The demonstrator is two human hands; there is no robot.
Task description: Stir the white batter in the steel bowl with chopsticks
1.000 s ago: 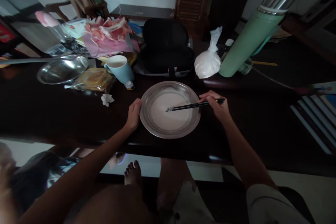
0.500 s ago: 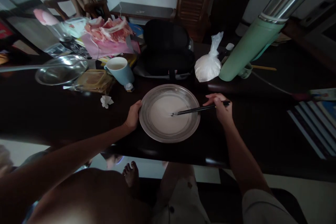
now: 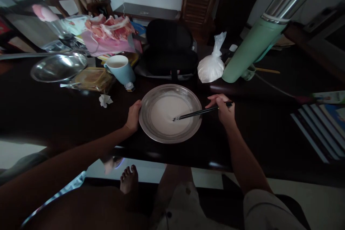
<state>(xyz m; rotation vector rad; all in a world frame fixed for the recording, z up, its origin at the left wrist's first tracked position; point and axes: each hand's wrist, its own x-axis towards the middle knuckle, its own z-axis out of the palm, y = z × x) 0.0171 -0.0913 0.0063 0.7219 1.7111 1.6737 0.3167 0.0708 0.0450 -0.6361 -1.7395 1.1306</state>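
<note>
A round metal basin [image 3: 147, 129] with a pale, milky liquid [image 3: 165, 111] in it rests on the dark table in front of me. At its left rim, my left hand [image 3: 133, 115] grips the edge. My right hand [image 3: 223, 109], to the right of the basin, is closed around dark chopsticks [image 3: 192, 114]. Their tips dip into the liquid near the middle. Behind the basin, slightly to the right, sits a tied clear plastic bag of white powder [image 3: 210, 68].
A tall green thermos [image 3: 248, 50] stands at the back right. Notebooks [image 3: 318, 129] are stacked on the right. Toward the left are a blue mug [image 3: 122, 72], a metal bowl [image 3: 58, 66], a plastic container [image 3: 94, 79] and crumpled tissue [image 3: 105, 100]. An open black case [image 3: 169, 59] lies behind.
The whole view has shifted slightly. The chopstick tips remain in the liquid, in nearly the same place. Both hands keep their holds.
</note>
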